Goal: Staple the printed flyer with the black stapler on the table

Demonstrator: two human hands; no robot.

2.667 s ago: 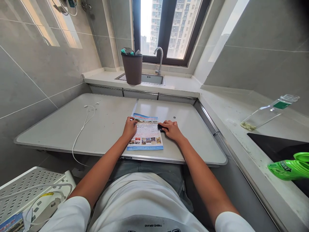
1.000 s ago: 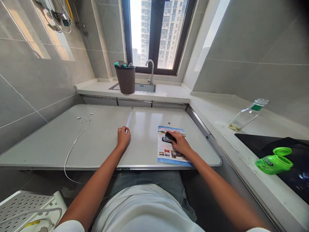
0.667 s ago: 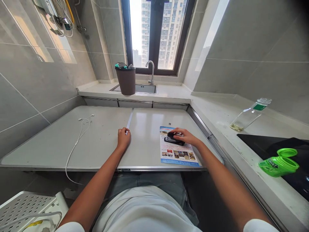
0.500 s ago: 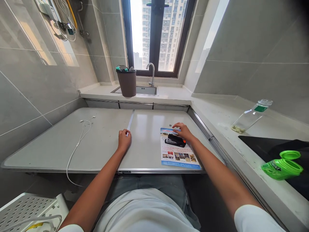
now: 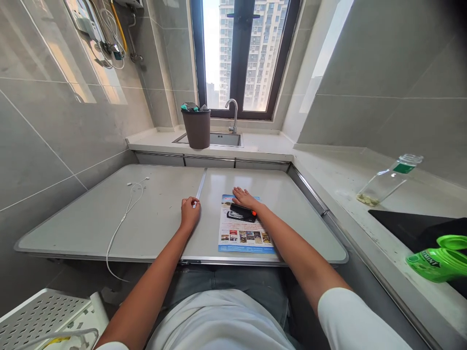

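My left hand (image 5: 190, 214) rests on the folding table (image 5: 160, 228) beside its centre seam, fingers curled closed. A small pale bit shows at its fingertips, too small to name. My right hand (image 5: 245, 198) lies flat, fingers stretched out, across the top edge of a printed leaflet (image 5: 244, 238) with blue borders and rows of small photos. On the leaflet, just below this hand, sits a black stapler (image 5: 242, 213) with an orange tip at its right end. The hand and wrist hide part of the leaflet's upper right side.
A white cable (image 5: 120, 218) trails over the table's left half and off the front edge. Beyond stand a brown bin (image 5: 197, 129) and a sink tap (image 5: 233, 116). The right counter holds a clear bottle (image 5: 388, 180) and a green mint tub (image 5: 436, 262). A white perforated rack (image 5: 44, 316) stands lower left.
My right hand has moved left and flattened on the leaflet. The leaflet and stapler have slid left with it, nearer the centre seam. My left hand stays closed by the seam.
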